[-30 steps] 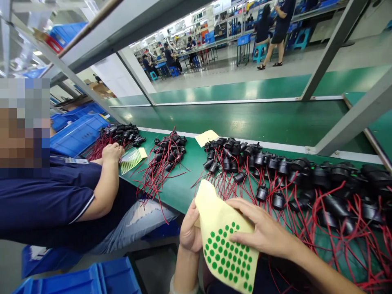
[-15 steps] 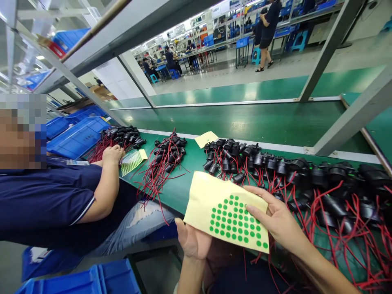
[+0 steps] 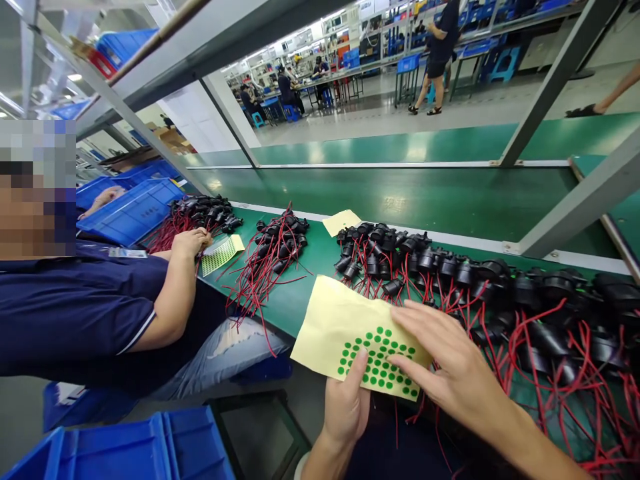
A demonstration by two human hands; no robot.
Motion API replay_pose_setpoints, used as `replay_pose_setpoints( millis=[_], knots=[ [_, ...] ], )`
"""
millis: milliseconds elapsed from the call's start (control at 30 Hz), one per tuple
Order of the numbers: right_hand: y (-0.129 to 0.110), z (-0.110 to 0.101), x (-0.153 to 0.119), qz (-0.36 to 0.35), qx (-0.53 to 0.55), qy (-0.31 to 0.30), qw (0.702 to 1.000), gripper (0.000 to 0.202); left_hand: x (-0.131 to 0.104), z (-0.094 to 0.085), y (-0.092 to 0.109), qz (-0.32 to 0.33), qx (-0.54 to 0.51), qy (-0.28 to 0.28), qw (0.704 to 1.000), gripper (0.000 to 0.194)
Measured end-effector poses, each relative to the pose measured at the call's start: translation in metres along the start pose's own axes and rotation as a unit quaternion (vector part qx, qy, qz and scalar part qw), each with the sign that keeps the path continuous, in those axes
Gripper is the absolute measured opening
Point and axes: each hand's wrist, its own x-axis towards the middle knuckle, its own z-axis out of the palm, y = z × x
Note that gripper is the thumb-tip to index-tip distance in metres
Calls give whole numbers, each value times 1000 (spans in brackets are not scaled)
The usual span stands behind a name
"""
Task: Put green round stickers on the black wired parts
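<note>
your left hand [image 3: 346,407] holds the near edge of a pale yellow backing sheet of round green stickers [image 3: 350,333], thumb pressed on top among the dots. your right hand [image 3: 450,370] lies open on the sheet's right part, fingers spread, fingertips [image 3: 395,360] on the dots, gripping nothing. the sheet lies over the near edge of the green bench [image 3: 295,300], partly overhanging it. just beyond and to the right: a pile of black round parts with red wires [image 3: 475,287]. further left, a smaller pile of the same parts [image 3: 275,247]. a co-worker's hand [image 3: 190,241] rests by another dotted sheet [image 3: 220,253]. a small blank yellow sheet [image 3: 341,222] lies at the bench's far edge.
</note>
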Motion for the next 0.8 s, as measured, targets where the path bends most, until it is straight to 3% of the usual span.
replay_pose_setpoints(
  millis=[67, 233, 533, 800],
  knots=[
    [-5, 1, 1, 15, 40, -18, 999, 37, -3, -2, -3, 10, 14, 5, 1000, 47],
    [-14, 5, 0, 127, 151, -54, 979, 13, -3, -6, -7, 33, 53, 10, 998, 38],
    [-15, -1, 1, 151, 166, -49, 973, 21, 5, -2, 3, 42, 30, -94, 994, 30],
    [-19, -6, 4, 227, 237, -101, 939, 21, 5, 0, 1, 36, 20, -90, 995, 31]
  ],
)
